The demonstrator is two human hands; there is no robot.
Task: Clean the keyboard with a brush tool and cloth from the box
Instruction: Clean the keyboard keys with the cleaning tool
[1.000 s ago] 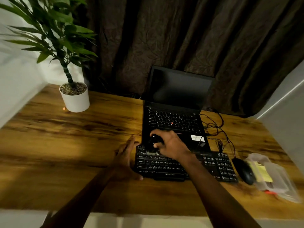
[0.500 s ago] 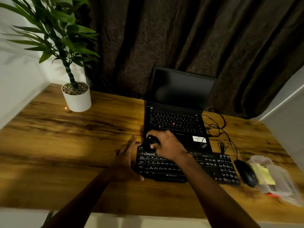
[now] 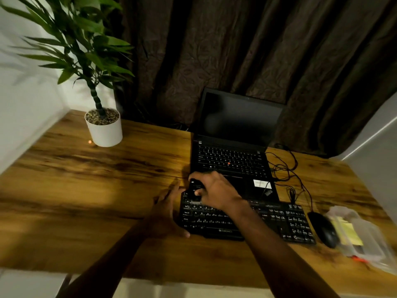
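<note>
I see the black keyboard point(image 3: 247, 220) lying on the wooden desk point(image 3: 107, 190) just in front of the open laptop point(image 3: 234, 151). My right hand point(image 3: 214, 190) grips a black brush tool point(image 3: 194, 189) over its upper-left keys, while my left hand point(image 3: 167, 211) lies spread flat against its left edge. The clear box point(image 3: 365, 235) sits right of the mouse point(image 3: 324, 229).

Dim room — wooden desk point(image 3: 107, 190), dark curtain point(image 3: 236, 50), white walls point(image 3: 25, 100).
</note>
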